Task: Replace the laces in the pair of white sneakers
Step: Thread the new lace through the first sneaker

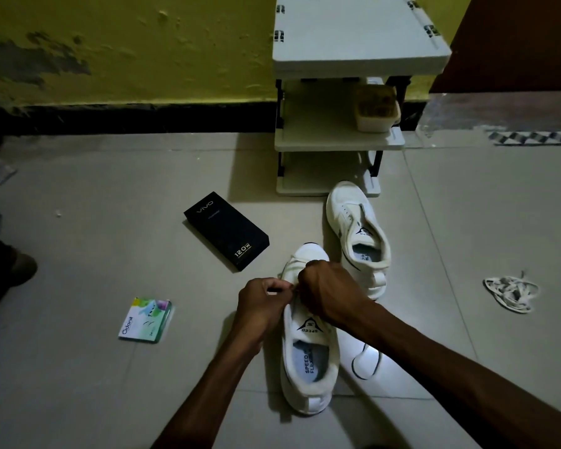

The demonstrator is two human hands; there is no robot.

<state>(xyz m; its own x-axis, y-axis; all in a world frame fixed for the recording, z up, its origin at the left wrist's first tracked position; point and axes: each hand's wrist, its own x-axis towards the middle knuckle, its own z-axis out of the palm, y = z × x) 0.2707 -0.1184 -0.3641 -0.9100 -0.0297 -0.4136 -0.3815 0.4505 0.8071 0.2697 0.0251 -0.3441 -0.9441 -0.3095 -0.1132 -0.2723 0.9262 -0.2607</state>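
Sneaker (308,358) nearest the person lies on the floor (110,228), toe pointing away. Left grip (263,303) pinches a lace (276,289) at its eyelets. Right grip (324,291) curls there too, its hold not discernible. Second sneaker (358,234) sits just beyond.

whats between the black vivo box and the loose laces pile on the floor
Head view: the toe of the near sneaker and the far sneaker, then bare floor.
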